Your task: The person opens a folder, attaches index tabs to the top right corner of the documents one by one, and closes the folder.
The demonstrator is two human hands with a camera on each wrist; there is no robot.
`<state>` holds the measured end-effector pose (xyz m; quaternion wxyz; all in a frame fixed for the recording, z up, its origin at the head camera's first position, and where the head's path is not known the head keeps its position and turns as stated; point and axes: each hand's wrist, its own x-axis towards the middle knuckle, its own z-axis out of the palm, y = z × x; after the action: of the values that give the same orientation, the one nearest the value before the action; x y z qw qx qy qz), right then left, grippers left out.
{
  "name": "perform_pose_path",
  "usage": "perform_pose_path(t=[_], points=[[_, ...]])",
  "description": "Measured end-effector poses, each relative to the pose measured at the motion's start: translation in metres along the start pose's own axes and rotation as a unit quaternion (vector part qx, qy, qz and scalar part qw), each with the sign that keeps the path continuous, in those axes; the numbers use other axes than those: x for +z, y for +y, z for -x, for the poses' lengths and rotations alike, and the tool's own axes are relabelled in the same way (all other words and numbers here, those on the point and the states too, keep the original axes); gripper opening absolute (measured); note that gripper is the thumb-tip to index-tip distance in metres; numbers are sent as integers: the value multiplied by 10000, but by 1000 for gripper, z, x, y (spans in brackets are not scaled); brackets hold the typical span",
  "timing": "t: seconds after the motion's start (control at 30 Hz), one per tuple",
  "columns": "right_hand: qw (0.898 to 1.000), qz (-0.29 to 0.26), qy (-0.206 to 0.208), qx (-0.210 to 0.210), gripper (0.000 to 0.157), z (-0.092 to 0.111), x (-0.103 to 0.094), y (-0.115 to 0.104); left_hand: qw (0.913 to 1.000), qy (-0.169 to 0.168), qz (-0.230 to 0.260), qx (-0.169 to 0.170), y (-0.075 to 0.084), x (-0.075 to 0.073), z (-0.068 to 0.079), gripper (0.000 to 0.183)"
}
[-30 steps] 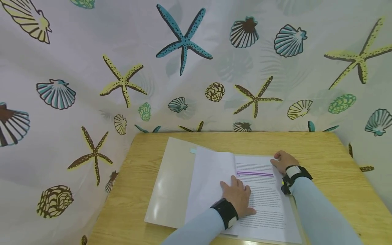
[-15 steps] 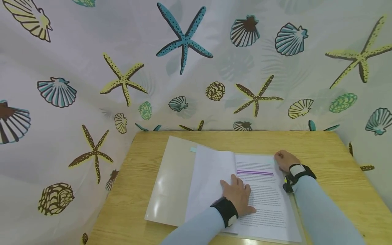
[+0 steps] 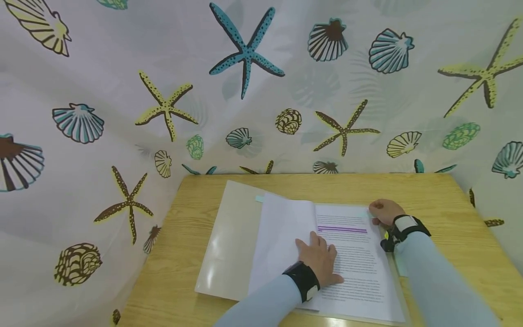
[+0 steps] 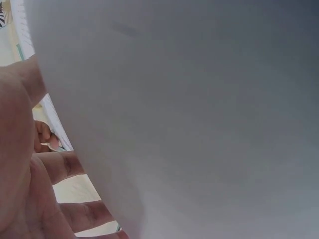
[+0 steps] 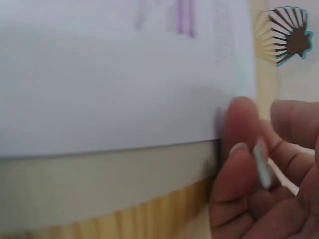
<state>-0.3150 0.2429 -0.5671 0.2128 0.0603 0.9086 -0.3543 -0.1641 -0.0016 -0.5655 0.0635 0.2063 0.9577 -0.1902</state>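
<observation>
A stapled-looking or bound set of sheets lies in an opened folder [image 3: 229,245]. My left hand [image 3: 320,261] rests on it with fingers spread, over the turned-back white sheet [image 3: 282,245] and the edge of the printed page [image 3: 355,263]. That turned sheet fills most of the left wrist view. My right hand [image 3: 385,212], fingers curled, is at the page's top right corner, next to a pale teal tab [image 3: 361,214]. In the right wrist view, a small pale strip [image 5: 262,167] shows between its fingers; what it is stays unclear.
The wooden table [image 3: 196,204] extends around the folder. A shell-patterned cloth [image 3: 245,113] hangs at the back and sides. Another teal tab [image 3: 259,199] sticks out by the turned sheet, and a pale teal strip [image 3: 401,265] lies beside my right sleeve.
My right hand has shifted slightly right along the page's top corner and its fingers have curled in. A teal tab shows there where the hand was. The left hand stays put.
</observation>
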Motion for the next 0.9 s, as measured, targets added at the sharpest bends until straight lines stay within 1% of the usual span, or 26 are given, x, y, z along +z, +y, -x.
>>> perform_pose_path(t=[0.1,0.17,0.27,0.33,0.37,0.47,0.57,0.67,0.77,0.9], points=[[9996,175,206,-98,48,7,-10,-1,10000,-44,-56,32,0,-2,0,91],[9975,398,545,-221,48,15,-16,-4,9999,-55,-82,27,-1,-4,1,91],[9882,804,1173,-561,48,30,-21,-10,10000,-76,-63,14,-3,-8,2,90],[9811,979,1452,-827,48,43,-20,-16,9999,-108,-17,17,-5,-10,3,90],[9783,1054,1517,-936,48,49,-19,-19,9999,-134,0,15,-6,-11,3,90],[9750,1185,1453,-1193,47,71,-9,-29,9997,-231,-2,5,-7,-12,4,90],[9735,1395,1282,-1283,49,91,6,-35,9996,-297,-36,-11,-8,-13,3,89],[9703,1603,1181,-1372,48,108,23,-36,9995,-322,-53,0,-8,-12,1,90],[9691,1724,1049,-1416,48,123,38,-33,9997,-236,65,38,-8,-7,-1,89],[9645,1923,959,-1533,51,141,53,-29,9987,24,494,125,-12,-2,3,84]])
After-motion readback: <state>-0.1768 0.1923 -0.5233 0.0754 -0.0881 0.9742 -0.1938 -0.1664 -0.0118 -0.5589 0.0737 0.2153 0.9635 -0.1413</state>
